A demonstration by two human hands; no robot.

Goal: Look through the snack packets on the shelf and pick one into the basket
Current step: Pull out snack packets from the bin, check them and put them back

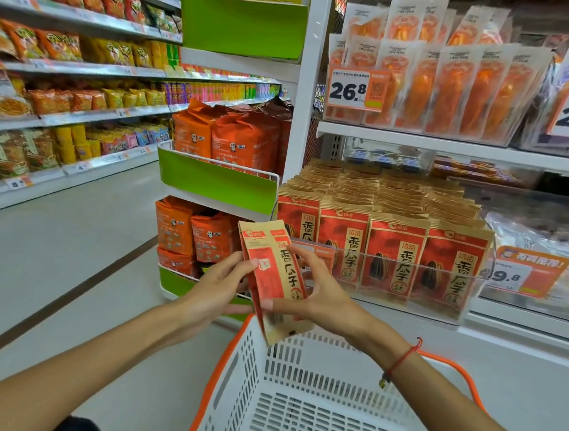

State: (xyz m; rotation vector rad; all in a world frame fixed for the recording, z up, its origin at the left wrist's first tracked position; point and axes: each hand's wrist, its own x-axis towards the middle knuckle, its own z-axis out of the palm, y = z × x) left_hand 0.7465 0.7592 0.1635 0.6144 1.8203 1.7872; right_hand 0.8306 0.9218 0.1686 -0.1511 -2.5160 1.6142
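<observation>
A red and tan snack packet (273,272) with black characters is held tilted just above the far rim of the white basket (296,415). My left hand (216,286) grips its left edge with thumb on the front. My right hand (317,295) pinches its right edge and lower front. A second packet seems to lie behind the first. Rows of the same packets (393,255) stand in a clear bin on the shelf just beyond my hands. Nothing lies in the basket.
The basket has an orange handle (461,375). A green and white rack of orange panda bags (227,141) stands left of my hands. Orange snack packs (425,80) with 26.8 price tags fill the upper shelf. An aisle of crisps (65,76) runs along the left.
</observation>
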